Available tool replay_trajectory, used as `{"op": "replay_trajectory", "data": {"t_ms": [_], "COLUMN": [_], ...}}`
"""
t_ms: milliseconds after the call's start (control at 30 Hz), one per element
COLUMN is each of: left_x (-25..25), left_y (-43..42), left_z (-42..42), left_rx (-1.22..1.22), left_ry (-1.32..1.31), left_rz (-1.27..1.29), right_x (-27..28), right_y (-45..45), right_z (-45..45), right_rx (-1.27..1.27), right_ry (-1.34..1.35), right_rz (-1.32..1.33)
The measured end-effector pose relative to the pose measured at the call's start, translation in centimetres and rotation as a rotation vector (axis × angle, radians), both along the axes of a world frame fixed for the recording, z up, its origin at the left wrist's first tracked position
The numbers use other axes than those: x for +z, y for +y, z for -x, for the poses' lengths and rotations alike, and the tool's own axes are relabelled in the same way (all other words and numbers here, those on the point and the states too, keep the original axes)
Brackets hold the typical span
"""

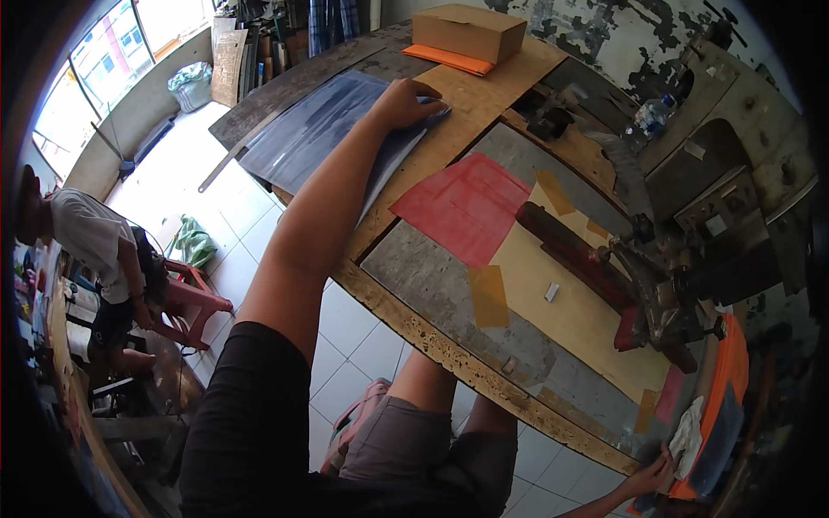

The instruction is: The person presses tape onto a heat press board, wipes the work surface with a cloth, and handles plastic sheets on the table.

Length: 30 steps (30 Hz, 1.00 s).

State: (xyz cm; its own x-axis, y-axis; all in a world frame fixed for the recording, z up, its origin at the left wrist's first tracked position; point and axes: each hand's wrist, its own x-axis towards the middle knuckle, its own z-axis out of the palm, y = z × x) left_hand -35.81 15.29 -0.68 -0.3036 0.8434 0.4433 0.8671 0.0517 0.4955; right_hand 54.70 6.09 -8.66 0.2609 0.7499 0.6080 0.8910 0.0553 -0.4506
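My left hand point(404, 105) is at the far right corner of a stack of bluish-grey plastic sheets point(315, 129). Its fingers are bent together over the sheet corner. At the lower right, my right hand point(652, 475) is by the table's near corner, fingers curled, beside a white cloth point(687, 439). Whatever it may hold is hidden. Between the hands, a translucent red sheet point(466, 210) lies on the grey work surface point(414, 270), next to a beige board point(566, 315) with brown tape point(490, 296). A small white piece point(551, 293) rests on the board.
A dark red clamp arm point(574, 259) with metal hinge clamps point(661, 302) reaches over the board. Behind are a cardboard box point(471, 33) on orange sheets point(449, 60) and a plastic bottle point(654, 115). Another person point(99, 233) works at the left near a red stool point(192, 302).
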Motion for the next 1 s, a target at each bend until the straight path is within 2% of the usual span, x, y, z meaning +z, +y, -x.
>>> {"op": "replay_trajectory", "data": {"t_ms": [100, 200, 300, 467, 533, 667, 800, 1000], "left_x": [-0.6, -0.8, -0.7, -0.6, -0.6, -0.9, -0.6, -0.2], "left_y": [0.0, 0.1, -0.1, 0.1, 0.0, 0.6, -0.2, 0.1], "left_z": [-0.1, 0.3, 0.6, 0.7, 0.6, 1.0, 1.2, 0.8], "left_rx": [-0.008, -0.035, 0.003, 0.03, 0.012, 0.167, 0.076, 0.206], "left_ry": [0.031, -0.004, 0.043, 0.065, 0.034, -0.113, -0.296, -0.357], "left_rz": [-0.106, -0.117, -0.058, -0.222, -0.287, -0.355, -0.382, -0.472], "right_x": [-0.3, -0.6, 0.3, -0.6, -0.4, -0.5, 0.0, 0.0], "right_y": [0.1, 0.3, -0.2, 0.1, 0.2, 0.0, -0.1, 0.0], "right_z": [-0.5, -1.0, 0.6, -0.7, -0.6, -0.2, 0.5, 0.5], "right_rx": [0.02, 0.072, 0.013, 0.084, 0.083, -0.001, 0.038, 0.046], "right_ry": [0.02, 0.03, 0.043, 0.054, 0.065, 0.042, 0.088, 0.088], "right_rz": [-0.006, -0.026, -0.017, -0.036, -0.04, -0.032, -0.028, -0.02]}}
